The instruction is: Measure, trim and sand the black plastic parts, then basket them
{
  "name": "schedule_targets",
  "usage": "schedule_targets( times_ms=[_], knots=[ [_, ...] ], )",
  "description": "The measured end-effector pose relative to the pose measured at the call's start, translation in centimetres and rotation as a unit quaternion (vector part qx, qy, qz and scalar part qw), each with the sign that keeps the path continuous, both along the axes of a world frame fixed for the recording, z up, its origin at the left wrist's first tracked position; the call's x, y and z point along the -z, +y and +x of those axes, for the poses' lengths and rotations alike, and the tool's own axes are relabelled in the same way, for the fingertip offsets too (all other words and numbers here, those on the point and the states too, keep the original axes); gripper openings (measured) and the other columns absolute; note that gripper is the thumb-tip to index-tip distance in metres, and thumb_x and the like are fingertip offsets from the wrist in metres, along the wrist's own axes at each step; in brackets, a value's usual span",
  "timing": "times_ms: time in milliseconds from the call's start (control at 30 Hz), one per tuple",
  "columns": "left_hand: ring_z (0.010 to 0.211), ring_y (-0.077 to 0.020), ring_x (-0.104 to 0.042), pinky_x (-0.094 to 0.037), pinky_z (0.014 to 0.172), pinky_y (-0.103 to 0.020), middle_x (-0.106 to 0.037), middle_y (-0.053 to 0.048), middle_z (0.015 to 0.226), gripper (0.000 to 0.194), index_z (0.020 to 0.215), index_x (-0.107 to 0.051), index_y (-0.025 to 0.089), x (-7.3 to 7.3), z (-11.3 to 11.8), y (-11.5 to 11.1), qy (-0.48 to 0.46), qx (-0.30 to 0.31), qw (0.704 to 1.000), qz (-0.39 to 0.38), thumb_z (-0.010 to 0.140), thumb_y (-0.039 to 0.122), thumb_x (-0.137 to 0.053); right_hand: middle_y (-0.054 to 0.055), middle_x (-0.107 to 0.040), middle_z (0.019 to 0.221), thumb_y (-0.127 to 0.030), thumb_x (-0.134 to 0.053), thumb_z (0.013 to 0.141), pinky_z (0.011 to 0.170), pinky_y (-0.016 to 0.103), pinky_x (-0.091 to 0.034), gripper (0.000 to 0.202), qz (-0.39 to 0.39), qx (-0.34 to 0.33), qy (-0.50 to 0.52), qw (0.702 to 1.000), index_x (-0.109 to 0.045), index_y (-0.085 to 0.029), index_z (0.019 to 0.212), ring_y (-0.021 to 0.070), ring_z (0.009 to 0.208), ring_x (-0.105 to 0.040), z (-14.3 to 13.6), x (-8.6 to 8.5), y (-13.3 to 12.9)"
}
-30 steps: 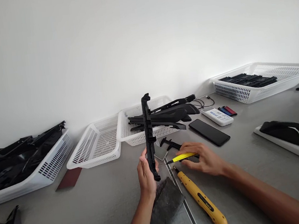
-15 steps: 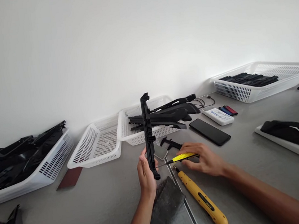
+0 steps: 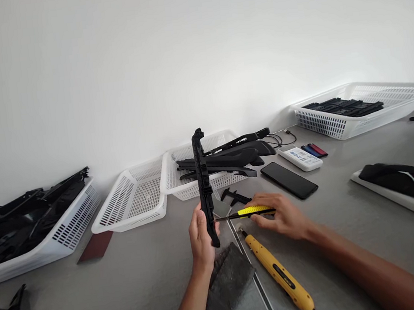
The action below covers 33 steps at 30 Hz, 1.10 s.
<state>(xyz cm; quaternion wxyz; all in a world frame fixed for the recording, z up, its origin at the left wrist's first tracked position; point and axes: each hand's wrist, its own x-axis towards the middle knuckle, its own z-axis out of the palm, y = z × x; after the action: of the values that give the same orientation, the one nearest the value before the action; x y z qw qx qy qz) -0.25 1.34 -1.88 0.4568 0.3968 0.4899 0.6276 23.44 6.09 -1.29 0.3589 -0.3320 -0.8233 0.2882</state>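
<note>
My left hand point(image 3: 201, 241) is closed around the lower end of a long black plastic part point(image 3: 202, 175), which stands nearly upright. In my right hand point(image 3: 282, 216) is a yellow-and-black utility knife point(image 3: 251, 212), gripped by its handle and pointing left. Its thin blade reaches the right edge of the plastic part, close to my left fingers; the exact contact is too small to tell. Below the knife lies a yellow power tool point(image 3: 280, 274) with a black cord. A dark grey cloth or pad point(image 3: 229, 288) rests beneath my left hand.
Behind stand a white basket point(image 3: 130, 222) and another basket point(image 3: 192, 193) with black trim pieces point(image 3: 226, 160). Black parts fill a basket point(image 3: 75, 224) at left and lie in one point(image 3: 351, 130) at far right. Calipers point(image 3: 235, 196), a phone point(image 3: 289, 180) and a white case point(image 3: 300, 158) lie nearby.
The knife has tilted closer to level, and its blade meets the plastic part slightly higher up. The part has turned a little in my left hand.
</note>
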Motion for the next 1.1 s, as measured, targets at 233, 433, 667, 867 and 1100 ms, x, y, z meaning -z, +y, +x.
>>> schedule_targets(
  times_ms=[233, 433, 667, 867, 1100],
  knots=[
    [0.043, -0.0087, -0.038, -0.03, 0.042, -0.02, -0.054, 0.006, 0.056, 0.06, 0.119, -0.064, 0.017, 0.16, -0.17, 0.29, -0.023, 0.04, 0.999, -0.001, 0.094, 0.071, -0.063, 0.008, -0.076, 0.103, -0.031, -0.063, 0.1, 0.081, 0.033, -0.051, 0.023, 0.003, 0.007, -0.006, 1.0, -0.077, -0.02, 0.113, 0.0228, 0.091, -0.07, 0.2, 0.13, 0.01],
    [0.042, -0.0089, -0.039, -0.031, 0.043, -0.019, -0.055, 0.006, 0.054, 0.059, 0.121, -0.062, 0.018, 0.34, -0.26, 0.33, -0.031, 0.053, 0.998, -0.005, 0.094, 0.07, -0.063, 0.008, -0.076, 0.103, -0.031, -0.062, 0.099, 0.082, 0.033, -0.051, 0.022, 0.002, 0.007, -0.008, 1.0, -0.077, -0.02, 0.111, 0.0226, 0.091, -0.07, 0.18, 0.18, 0.02],
    [0.035, -0.0066, -0.03, -0.026, 0.041, -0.021, -0.05, 0.01, 0.05, 0.05, 0.113, -0.063, 0.019, -0.21, -0.68, 0.62, -0.127, 0.102, 0.987, -0.008, 0.09, 0.061, -0.076, 0.007, -0.076, 0.103, -0.033, -0.06, 0.1, 0.081, 0.033, -0.051, 0.023, -0.006, 0.03, -0.015, 0.999, -0.076, -0.02, 0.109, 0.0228, 0.09, -0.07, 0.28, -0.15, 0.04],
    [0.034, -0.0063, -0.032, -0.024, 0.041, -0.021, -0.051, 0.01, 0.049, 0.055, 0.123, -0.065, 0.017, -0.42, -0.89, 0.77, -0.167, 0.117, 0.979, -0.011, 0.088, 0.057, -0.081, 0.006, -0.077, 0.102, -0.035, -0.059, 0.1, 0.08, 0.032, -0.051, 0.024, -0.006, 0.035, -0.013, 0.999, -0.077, -0.021, 0.109, 0.0225, 0.089, -0.07, 0.21, -0.17, 0.0],
    [0.034, -0.0053, -0.032, -0.024, 0.042, -0.021, -0.051, 0.01, 0.05, 0.051, 0.118, -0.066, 0.017, -0.09, -0.96, 0.91, -0.176, 0.118, 0.977, -0.007, 0.087, 0.054, -0.083, 0.007, -0.077, 0.101, -0.036, -0.059, 0.1, 0.079, 0.032, -0.052, 0.026, -0.001, 0.04, -0.017, 0.999, -0.077, -0.019, 0.109, 0.0225, 0.088, -0.071, 0.28, -0.31, -0.04]
  ],
)
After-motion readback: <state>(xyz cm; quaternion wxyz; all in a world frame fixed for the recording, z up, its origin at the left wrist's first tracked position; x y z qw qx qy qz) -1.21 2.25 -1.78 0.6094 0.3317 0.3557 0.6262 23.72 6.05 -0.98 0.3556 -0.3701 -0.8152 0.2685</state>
